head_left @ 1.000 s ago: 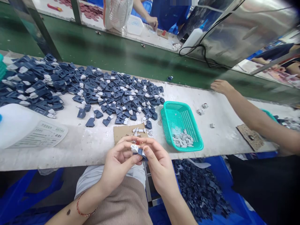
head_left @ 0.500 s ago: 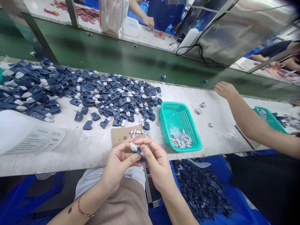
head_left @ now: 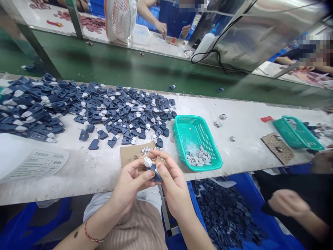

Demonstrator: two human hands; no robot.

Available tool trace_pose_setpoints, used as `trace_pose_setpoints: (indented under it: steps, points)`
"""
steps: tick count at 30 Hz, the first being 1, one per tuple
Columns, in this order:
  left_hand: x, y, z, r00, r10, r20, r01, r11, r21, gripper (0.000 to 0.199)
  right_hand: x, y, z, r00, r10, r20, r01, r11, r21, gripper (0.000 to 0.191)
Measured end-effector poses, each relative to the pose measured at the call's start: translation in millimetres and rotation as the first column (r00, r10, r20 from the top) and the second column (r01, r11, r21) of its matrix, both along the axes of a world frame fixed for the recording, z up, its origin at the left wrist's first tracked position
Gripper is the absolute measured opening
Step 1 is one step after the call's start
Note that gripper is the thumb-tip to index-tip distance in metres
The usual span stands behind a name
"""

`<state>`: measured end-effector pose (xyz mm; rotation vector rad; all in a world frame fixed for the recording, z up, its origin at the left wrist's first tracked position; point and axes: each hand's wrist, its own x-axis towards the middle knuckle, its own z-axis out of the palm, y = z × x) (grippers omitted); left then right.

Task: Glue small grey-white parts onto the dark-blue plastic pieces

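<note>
Between both hands, just above the table's front edge, is a navy plastic part with a white tip [head_left: 155, 175]. My left hand [head_left: 131, 180] pinches it from the left, thumb on its face. My right hand [head_left: 173, 180] is closed on its right side, thumb over the top and fingers curled behind. Behind the hands lies a piece of brown cardboard [head_left: 127, 155] with small white pieces [head_left: 145, 150] on it, partly hidden by my fingers. Right of it stands a green basket [head_left: 218, 161] with light grey pieces [head_left: 199, 157] in its near end.
A large heap of navy and white parts [head_left: 119, 107] covers the left of the table. A white sheet [head_left: 49, 159] lies at front left. Below right is a blue bin of navy parts [head_left: 229, 211]. A co-worker's hand [head_left: 288, 203] is at right, near another green basket [head_left: 299, 133].
My hands keep the part nearly in place, its white tip showing slightly more. The co-worker's arm at right has drawn back from over the table toward their body.
</note>
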<state>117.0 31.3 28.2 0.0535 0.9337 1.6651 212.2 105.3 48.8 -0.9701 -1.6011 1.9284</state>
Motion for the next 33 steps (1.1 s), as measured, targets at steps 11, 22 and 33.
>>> trace_pose_setpoints:
  steps: [11,22,33]
  points:
    - [-43,25,7.4,0.89,-0.007,-0.456,-0.016,0.999,-0.047,0.025,50,81,6.8,0.943,-0.118,0.311,-0.058,0.862,0.504,0.027]
    - [-174,128,21.4,0.384,0.019,-0.923,-0.35,0.928,-0.126,0.027,76,155,-9.1,0.71,0.078,0.7,-0.557,0.67,0.491,0.021]
    - [-269,220,9.6,0.145,-0.451,-0.881,-0.429,0.773,-0.467,0.01,56,178,-14.7,0.764,-0.047,0.643,-0.425,0.714,0.556,0.023]
